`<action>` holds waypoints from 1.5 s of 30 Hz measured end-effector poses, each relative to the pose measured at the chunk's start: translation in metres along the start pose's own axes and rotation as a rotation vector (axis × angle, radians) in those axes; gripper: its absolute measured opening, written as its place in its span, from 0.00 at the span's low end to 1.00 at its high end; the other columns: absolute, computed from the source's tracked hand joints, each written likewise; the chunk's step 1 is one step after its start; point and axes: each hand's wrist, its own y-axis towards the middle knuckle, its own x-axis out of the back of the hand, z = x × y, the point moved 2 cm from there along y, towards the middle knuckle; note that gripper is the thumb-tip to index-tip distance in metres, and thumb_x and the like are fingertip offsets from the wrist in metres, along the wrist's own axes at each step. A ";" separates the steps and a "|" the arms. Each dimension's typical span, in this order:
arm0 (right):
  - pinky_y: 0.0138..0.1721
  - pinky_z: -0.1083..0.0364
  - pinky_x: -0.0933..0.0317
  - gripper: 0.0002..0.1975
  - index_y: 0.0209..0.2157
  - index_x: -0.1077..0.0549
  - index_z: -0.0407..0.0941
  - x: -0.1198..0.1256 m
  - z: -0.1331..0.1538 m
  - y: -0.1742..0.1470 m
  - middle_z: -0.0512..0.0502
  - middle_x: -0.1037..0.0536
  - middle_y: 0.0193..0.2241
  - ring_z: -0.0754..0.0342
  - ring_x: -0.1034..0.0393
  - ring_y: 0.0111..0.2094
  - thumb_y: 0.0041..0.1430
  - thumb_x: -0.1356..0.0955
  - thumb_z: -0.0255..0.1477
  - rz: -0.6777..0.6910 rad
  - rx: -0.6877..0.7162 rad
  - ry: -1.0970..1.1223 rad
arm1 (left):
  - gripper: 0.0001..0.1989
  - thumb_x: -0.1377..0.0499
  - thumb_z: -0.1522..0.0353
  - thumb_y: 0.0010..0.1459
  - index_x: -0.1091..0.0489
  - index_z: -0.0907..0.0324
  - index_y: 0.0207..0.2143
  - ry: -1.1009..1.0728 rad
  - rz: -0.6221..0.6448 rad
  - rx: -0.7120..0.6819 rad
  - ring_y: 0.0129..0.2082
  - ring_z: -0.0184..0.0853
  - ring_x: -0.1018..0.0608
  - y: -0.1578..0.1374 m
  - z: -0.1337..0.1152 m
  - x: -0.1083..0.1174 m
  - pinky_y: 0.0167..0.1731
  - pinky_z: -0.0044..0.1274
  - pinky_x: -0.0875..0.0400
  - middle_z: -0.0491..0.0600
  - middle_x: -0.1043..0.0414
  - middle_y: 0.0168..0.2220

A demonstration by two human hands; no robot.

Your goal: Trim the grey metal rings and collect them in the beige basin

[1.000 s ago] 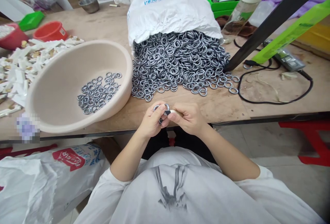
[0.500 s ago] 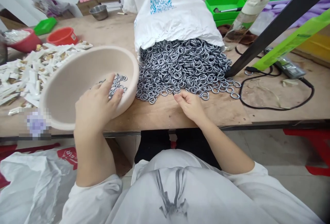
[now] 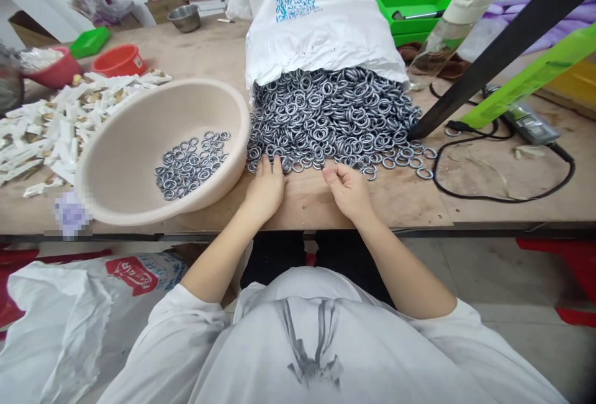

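A large heap of grey metal rings [image 3: 326,112] spills from the mouth of a white sack [image 3: 321,41] onto the table. At the heap's near left edge, my left hand [image 3: 266,192] reaches out with fingers extended, the tips touching rings. My right hand [image 3: 350,192] is closed at the front of the heap, thumb pressed against curled fingers. A small dark tip shows at its thumb; what it pinches is too small to name. To the left stands a beige basin [image 3: 116,143], tilted towards me, with loose rings [image 3: 190,168] on its bottom.
White plastic pieces [image 3: 60,125] lie left of the basin, below a red bowl [image 3: 118,61]. A dark metal bar [image 3: 488,56] slants over the right side. Near it are a water bottle [image 3: 454,22], a green strip [image 3: 531,78] and a device with a black cable [image 3: 531,123].
My left hand has moved right, out of the basin to the heap's edge, uncovering the rings in the basin. My right hand stays closed in nearly the same place.
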 end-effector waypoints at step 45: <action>0.27 0.56 0.48 0.25 0.26 0.32 0.45 -0.007 0.052 -0.037 0.50 0.30 0.21 0.57 0.38 0.24 0.68 0.40 0.48 0.185 0.366 -0.113 | 0.26 0.30 0.51 0.47 0.41 0.58 0.25 -2.054 0.100 0.303 0.15 0.21 0.43 -0.058 -0.048 0.005 0.15 0.15 0.47 0.37 0.44 0.16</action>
